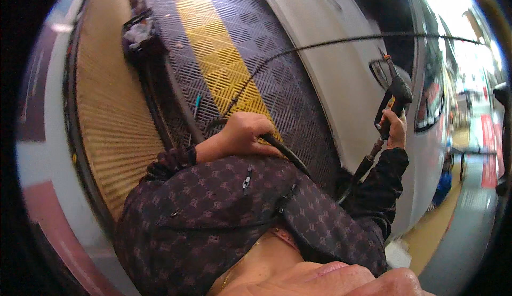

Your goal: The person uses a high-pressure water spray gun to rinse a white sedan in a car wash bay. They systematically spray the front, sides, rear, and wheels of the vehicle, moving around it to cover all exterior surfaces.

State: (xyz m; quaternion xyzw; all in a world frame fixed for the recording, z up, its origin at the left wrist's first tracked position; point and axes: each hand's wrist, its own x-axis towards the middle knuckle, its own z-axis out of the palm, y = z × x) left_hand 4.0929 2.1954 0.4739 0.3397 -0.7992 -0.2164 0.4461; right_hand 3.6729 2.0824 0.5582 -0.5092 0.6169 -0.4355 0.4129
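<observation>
My right hand grips the handle of a black pressure-washer gun with a yellow trigger. The gun's short lance, with an orange collar, points up and away in front of the car's side mirror. A metal coupling joins the gun to a black hose below the handle. At my waist, my left hand is closed around the black hose. Another stretch of hose arcs from the floor across the side of the light-coloured car. Whether the trigger is pressed cannot be seen.
Dark grated floor tiles with a yellow strip run between the car and a ribbed tan panel. A black bin holding crumpled whitish material stands at the left. A teal thin object is near the strip.
</observation>
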